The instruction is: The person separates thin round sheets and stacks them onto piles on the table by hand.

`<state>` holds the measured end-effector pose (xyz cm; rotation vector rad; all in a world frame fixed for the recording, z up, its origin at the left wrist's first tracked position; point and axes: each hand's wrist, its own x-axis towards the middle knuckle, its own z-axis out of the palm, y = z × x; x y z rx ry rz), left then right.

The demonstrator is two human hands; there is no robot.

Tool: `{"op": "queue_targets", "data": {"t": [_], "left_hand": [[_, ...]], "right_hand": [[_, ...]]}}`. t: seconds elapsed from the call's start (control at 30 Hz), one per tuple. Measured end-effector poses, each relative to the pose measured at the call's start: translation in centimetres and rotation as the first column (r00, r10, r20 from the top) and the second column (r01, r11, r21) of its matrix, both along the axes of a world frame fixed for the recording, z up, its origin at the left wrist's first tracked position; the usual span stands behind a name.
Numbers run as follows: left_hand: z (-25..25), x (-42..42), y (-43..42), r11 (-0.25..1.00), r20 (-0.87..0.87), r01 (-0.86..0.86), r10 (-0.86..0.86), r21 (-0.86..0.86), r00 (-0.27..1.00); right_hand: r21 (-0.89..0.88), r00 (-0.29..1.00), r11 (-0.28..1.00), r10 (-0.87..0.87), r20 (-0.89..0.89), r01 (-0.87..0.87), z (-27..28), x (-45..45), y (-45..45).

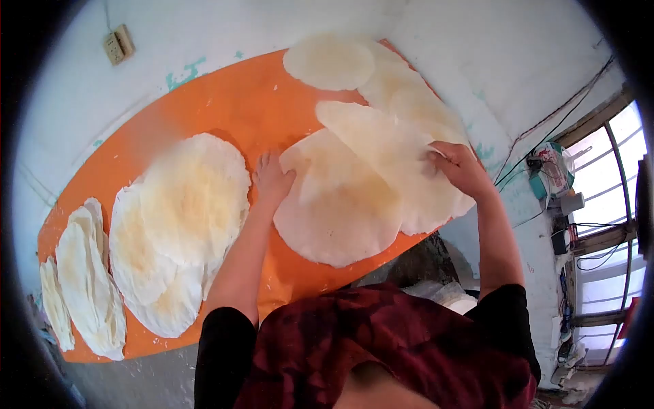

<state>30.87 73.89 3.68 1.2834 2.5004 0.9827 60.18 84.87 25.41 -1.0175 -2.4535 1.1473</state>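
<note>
Large, thin, pale flatbreads with light brown patches lie overlapping on an orange-topped table (225, 102). My left hand (274, 180) rests at the left edge of the nearest flatbread (334, 218), fingers apart over the orange surface and thumb by the bread's rim. On the right, my right hand (462, 169) is closed, pinching part of another flatbread (381, 140) that overlaps the nearest one. Its fingertips are partly hidden by the bread. Behind these, more flatbreads (409, 92) reach the table's far right edge, with a round one (329, 61) at the back.
Left of my forearm is a broad pile of flatbreads (184, 211). Folded stacks (88, 279) lie at the table's left end. White walls (225, 34) border the far side, with an electrical outlet (118, 45). A barred window (606, 225) and hanging cables are at right.
</note>
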Motion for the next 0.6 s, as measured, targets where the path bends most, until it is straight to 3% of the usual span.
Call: {"op": "queue_targets", "data": {"t": [0.03, 0.13, 0.2, 0.27, 0.33, 0.43, 0.53, 0.6], "left_hand": [[1.2, -0.1, 1.4, 0.999, -0.048, 0.035, -0.035, -0.003, 0.998], [4.9, 0.2, 4.9, 0.960, 0.024, 0.219, -0.218, -0.172, 0.976], [4.3, 0.1, 7.3, 0.873, 0.029, 0.250, -0.263, -0.419, 0.964], [0.9, -0.1, 8.7, 0.837, -0.012, 0.220, -0.260, -0.500, 0.965], [-5.0, -0.7, 8.9, 0.895, -0.104, 0.143, -0.205, -0.424, 0.973], [-2.0, 1.7, 7.8, 0.853, -0.171, 0.006, -0.111, -0.522, 0.979], [-1.0, 0.8, 8.8, 0.786, -0.086, 0.081, -0.168, -0.613, 0.982], [-7.2, -2.6, 9.9, 0.853, 0.068, 0.297, -0.297, -0.429, 0.952]], "right_hand": [[0.060, 1.000, 0.998, 0.008, 0.009, -0.008, 0.7, 0.2, -0.5], [0.110, 0.999, 0.993, 0.036, -0.036, -0.032, 1.7, 1.3, -0.1], [0.141, 1.000, 0.990, -0.024, -0.010, 0.025, 1.8, 2.0, 0.3], [0.189, 0.989, 0.973, -0.142, 0.036, 0.132, 1.4, 3.7, 1.4], [0.148, 0.977, 0.966, -0.212, -0.009, 0.211, 0.9, 6.2, 2.0], [0.032, 0.938, 0.945, -0.317, -0.140, 0.324, -0.5, 10.5, 3.0], [-0.080, 0.878, 0.901, -0.433, -0.202, 0.426, -1.8, 12.6, 2.8], [-0.100, 0.853, 0.881, -0.473, -0.221, 0.463, -2.2, 13.1, 3.0]]}}
